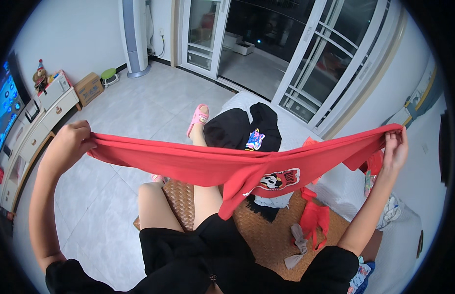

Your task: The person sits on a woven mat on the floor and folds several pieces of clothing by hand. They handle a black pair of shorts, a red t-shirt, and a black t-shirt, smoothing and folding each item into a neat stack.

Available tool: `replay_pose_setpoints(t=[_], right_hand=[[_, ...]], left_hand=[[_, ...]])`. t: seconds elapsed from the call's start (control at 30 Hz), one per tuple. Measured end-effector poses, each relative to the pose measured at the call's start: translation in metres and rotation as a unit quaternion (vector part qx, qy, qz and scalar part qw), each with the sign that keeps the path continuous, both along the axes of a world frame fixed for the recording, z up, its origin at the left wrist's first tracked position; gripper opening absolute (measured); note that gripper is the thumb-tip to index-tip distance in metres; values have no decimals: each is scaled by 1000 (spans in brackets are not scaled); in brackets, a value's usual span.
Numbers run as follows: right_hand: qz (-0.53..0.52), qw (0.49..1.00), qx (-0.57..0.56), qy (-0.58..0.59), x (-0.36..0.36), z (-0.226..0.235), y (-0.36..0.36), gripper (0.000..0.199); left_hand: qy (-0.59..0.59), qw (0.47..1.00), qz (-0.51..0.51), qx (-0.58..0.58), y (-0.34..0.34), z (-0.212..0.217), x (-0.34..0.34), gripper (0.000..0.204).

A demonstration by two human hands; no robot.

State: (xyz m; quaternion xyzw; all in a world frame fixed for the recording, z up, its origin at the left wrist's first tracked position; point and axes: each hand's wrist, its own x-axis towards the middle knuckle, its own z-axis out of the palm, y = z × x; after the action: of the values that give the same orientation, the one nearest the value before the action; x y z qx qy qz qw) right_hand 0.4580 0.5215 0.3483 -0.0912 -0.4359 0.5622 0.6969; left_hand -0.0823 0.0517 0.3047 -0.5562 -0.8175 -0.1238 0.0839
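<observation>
A red garment (198, 164) with a cartoon print is stretched wide in front of me, above my lap. My left hand (70, 142) grips its left end in a closed fist. My right hand (395, 147) pinches its right end, held up near the wall. The middle of the cloth sags and a folded flap hangs down over my knees. I sit on a woven mat (266, 235), one leg stretched out with a pink slipper (198, 118) on the foot.
A black garment (242, 130) with a colourful print lies on a white surface ahead. Small red and grey cloth pieces (313, 223) lie on the mat at my right. A white cabinet (36, 122) and a lit screen stand far left, glass doors behind.
</observation>
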Motion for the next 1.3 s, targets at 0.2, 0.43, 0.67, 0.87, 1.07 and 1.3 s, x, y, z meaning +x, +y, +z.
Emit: replay_pose_setpoints(t=[0.2, 0.43, 0.67, 0.87, 1.07, 1.3], right_hand=[[-5, 1000, -5, -18, -6, -4, 2, 11], [25, 999, 8, -21, -14, 1, 4, 10], [40, 998, 23, -42, -2, 12, 21, 12], [36, 999, 6, -34, 24, 3, 52, 13], [20, 999, 2, -41, 12, 20, 25, 12], [240, 966, -49, -83, -133, -15, 13, 10]], left_hand=[[-27, 995, -74, -57, -1, -13, -2, 6], [-34, 997, -54, -36, -15, -22, -20, 12], [-82, 991, -82, -65, -14, -17, -9, 35], [-201, 968, -145, -49, -19, -20, -3, 44], [-140, 985, -72, 68, -20, -13, -8, 21], [173, 963, 32, 202, -49, 10, -141, 10]])
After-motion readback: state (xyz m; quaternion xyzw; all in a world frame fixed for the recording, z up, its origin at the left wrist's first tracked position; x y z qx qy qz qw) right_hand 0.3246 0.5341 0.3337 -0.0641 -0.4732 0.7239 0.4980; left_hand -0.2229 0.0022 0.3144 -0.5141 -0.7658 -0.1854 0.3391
